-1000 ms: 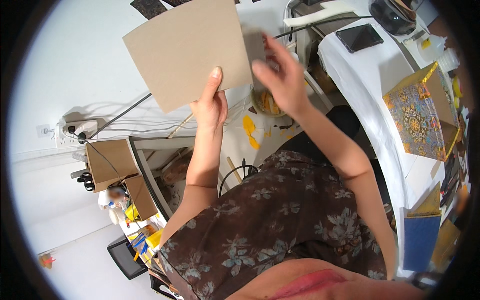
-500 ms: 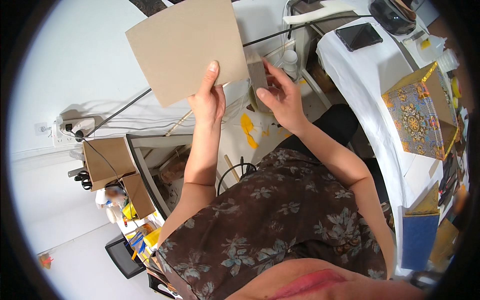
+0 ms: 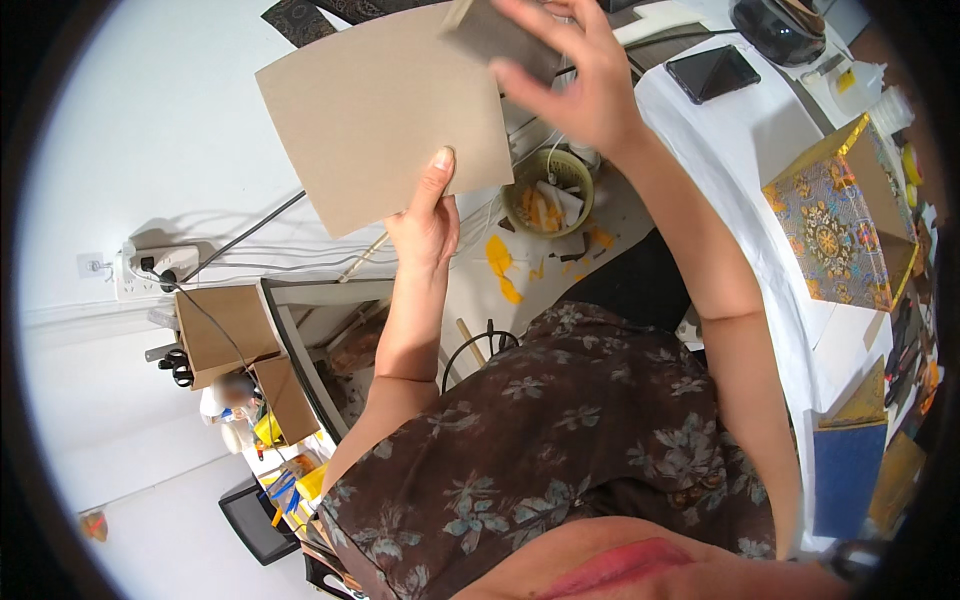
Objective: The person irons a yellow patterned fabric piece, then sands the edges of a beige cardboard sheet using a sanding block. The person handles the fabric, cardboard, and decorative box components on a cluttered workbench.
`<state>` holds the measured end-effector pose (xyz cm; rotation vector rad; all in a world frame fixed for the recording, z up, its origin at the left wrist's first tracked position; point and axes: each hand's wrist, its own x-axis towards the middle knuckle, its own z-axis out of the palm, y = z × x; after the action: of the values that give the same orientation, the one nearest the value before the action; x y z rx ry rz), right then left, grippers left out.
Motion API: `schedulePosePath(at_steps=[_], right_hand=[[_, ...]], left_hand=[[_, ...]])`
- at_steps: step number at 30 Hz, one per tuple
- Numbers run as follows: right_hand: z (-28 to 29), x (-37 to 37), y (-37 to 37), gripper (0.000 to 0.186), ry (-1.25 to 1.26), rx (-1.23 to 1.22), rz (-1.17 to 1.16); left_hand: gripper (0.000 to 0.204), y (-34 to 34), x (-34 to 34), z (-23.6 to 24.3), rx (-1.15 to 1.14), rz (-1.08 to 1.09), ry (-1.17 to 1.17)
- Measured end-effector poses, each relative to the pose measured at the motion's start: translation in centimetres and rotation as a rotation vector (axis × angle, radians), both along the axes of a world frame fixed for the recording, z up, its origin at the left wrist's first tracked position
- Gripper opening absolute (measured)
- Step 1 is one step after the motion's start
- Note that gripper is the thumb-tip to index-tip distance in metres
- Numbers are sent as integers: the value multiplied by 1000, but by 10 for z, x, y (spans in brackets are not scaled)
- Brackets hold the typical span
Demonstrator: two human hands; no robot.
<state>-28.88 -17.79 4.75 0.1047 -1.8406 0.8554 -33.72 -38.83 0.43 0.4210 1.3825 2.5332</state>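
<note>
Up in front of me, my left hand (image 3: 428, 218) grips a sheet of tan cardboard (image 3: 370, 125) by its lower edge, thumb on the face and fingers behind. A flat grey-brown block (image 3: 500, 42), resembling a sanding block and blurred by motion, is in my right hand (image 3: 592, 95). It lies at the cardboard's upper right corner, overlapping it in view; whether they touch I cannot tell. Thumb and fingers of the right hand are around the block, with some fingertips cut off by the top of the picture.
Below the cardboard stands a greenish waste bin (image 3: 515, 222) with scraps; yellow scraps (image 3: 500, 268) lie on the floor. On the white-covered table at right are a phone (image 3: 713, 73), a patterned box (image 3: 835, 225) and a blue panel (image 3: 850, 480). A black cable (image 3: 245, 235) runs from a power strip (image 3: 150, 270).
My right hand has moved up with the block, from the cardboard's right side to its upper right corner. The cardboard has shifted slightly down and right, and the bin has come into view.
</note>
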Motion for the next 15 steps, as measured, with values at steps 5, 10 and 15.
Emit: schedulePosePath(at_steps=[5, 10, 15], right_hand=[[3, -24, 0, 57, 23, -624, 435], [-33, -11, -43, 59, -82, -703, 472], [-105, 47, -76, 58, -305, -735, 485]], left_hand=[[58, 4, 0, -1, 89, -21, 71], [50, 17, -14, -1, 151, -6, 60], [41, 13, -36, 6, 186, 1, 40]])
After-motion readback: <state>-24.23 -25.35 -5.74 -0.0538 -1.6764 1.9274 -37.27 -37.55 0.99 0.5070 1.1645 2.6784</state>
